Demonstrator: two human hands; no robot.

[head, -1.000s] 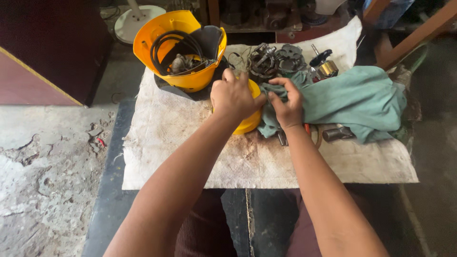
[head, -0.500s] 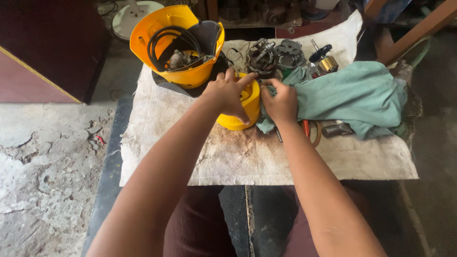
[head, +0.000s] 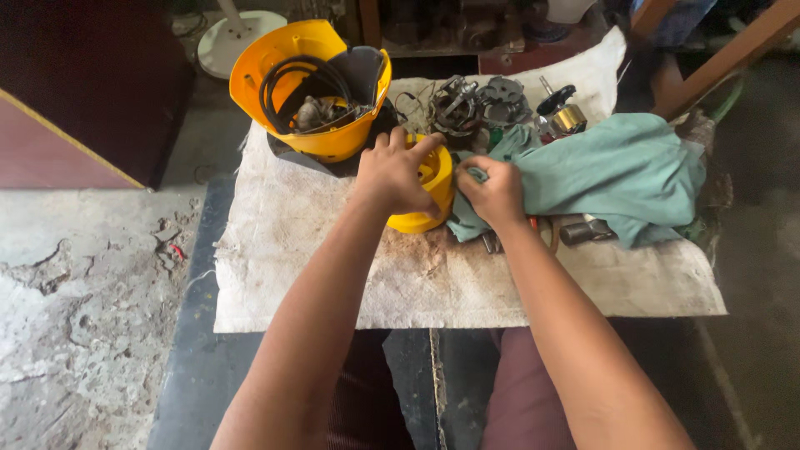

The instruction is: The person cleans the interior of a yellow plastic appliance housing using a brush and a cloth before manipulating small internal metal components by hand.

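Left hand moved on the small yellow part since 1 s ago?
Yes. The left hand slid left across the small yellow part, toward the large yellow housing.

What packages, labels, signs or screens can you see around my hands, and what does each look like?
None show in this view: no package, label, sign or screen.
The left hand grips a yellow plastic part, and the right hand holds a green cloth; both are plain.

Small housing (head: 425, 196) is set mid-worktop (head: 333, 283), cloth (head: 617, 171) just to its right. Big shell (head: 308, 87) w/ cable sits at far-left corner; motor parts (head: 479, 104) along far edge.
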